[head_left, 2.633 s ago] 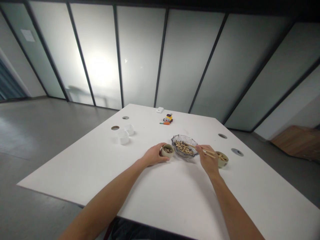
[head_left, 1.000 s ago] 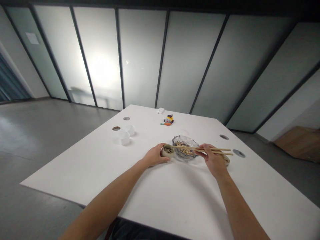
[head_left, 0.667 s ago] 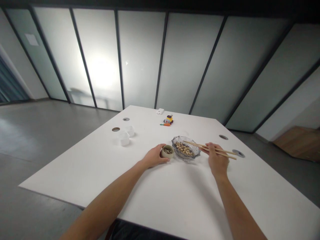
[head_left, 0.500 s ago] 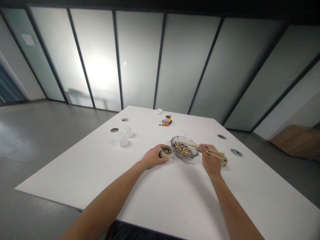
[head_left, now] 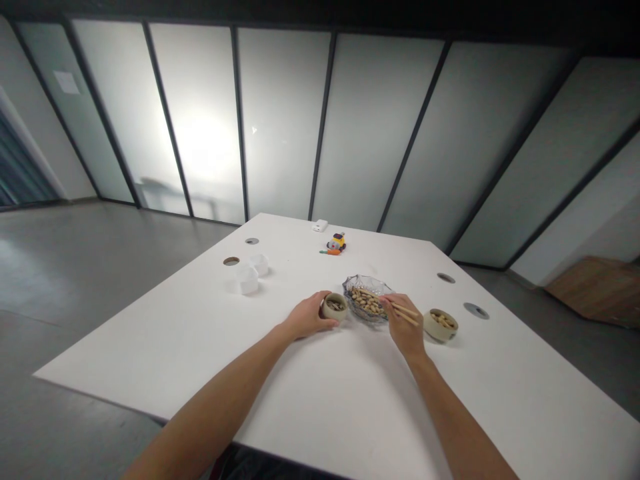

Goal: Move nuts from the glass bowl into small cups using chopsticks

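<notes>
My left hand [head_left: 311, 315] is closed around the side of a small pale cup [head_left: 335, 317] standing on the table, with dark seed-like pieces inside. Just right of it sits a clear, faceted glass bowl [head_left: 356, 283] holding a pile of nuts [head_left: 369, 303], which look like peanuts or pistachios. My right hand [head_left: 406, 328] grips a pair of wooden chopsticks [head_left: 406, 313] over the bowl's right side. Their tips reach in among the nuts; whether they pinch one cannot be made out. Right of this hand stands a second pale cup [head_left: 440, 327] with light-coloured nuts in it.
Two clear plastic containers [head_left: 247, 280] stand at the left of the white table [head_left: 320, 400]. Farther back are a yellow toy vehicle [head_left: 337, 241], an orange carrot-shaped piece [head_left: 331, 253] and a small white box [head_left: 320, 226]. Round cable holes [head_left: 476, 311] lie near both side edges.
My right hand and the chopsticks have moved left and closer to the bowl, uncovering the right-hand cup. The left hand still holds its cup, and the view has shifted slightly.
</notes>
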Tool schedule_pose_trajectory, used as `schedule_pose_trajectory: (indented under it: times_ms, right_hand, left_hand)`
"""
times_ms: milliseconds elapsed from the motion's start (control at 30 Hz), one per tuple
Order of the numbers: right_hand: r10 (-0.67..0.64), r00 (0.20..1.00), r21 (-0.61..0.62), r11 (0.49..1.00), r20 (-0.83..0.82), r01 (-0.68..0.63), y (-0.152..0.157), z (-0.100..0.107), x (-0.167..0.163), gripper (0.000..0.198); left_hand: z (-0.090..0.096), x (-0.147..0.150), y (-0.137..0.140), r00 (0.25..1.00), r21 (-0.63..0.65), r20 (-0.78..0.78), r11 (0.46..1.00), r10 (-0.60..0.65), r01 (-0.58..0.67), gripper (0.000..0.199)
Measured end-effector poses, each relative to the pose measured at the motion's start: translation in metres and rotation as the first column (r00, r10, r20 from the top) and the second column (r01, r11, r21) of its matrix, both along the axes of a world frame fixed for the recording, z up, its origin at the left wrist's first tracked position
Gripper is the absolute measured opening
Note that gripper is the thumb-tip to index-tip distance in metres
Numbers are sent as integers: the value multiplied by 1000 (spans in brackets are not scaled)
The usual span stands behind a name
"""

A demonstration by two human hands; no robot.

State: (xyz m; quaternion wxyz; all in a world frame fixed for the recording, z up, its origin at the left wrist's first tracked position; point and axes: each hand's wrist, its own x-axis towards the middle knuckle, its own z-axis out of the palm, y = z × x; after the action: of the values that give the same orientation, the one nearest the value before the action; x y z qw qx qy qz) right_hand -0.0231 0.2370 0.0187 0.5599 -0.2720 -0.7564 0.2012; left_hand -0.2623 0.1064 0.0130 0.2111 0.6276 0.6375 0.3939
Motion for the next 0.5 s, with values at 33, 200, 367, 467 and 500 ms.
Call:
schedule_pose_trajectory:
  times_ms: [33, 200, 367, 467, 500]
  right_hand:
    - [-4, 1000, -6, 1000, 2, 4, 1, -1, -2, 44]
    - [9, 1000, -36, 999, 12, -8, 7, -4, -9, 50]
    - [16, 999, -43, 999, 41, -14, 9, -5, -10, 51]
    - [14, 999, -41, 999, 49, -12, 7, -5, -9, 50]
    - [12, 999, -37, 999, 48, -10, 6, -5, -9, 49]
  left_hand:
    - [0, 0, 0, 1000, 7, -5, 1000, 0, 0, 72]
    - [-3, -2, 2, 1000, 9, -13, 1000, 4, -4, 73]
    - [-6, -2, 3, 1000, 10, -4, 1000, -2, 2, 74]
    - [-6, -3, 3, 1000, 21, -7, 1000, -1, 1, 73]
    - [-6, -3, 3, 1000, 24, -7, 1000, -1, 1, 73]
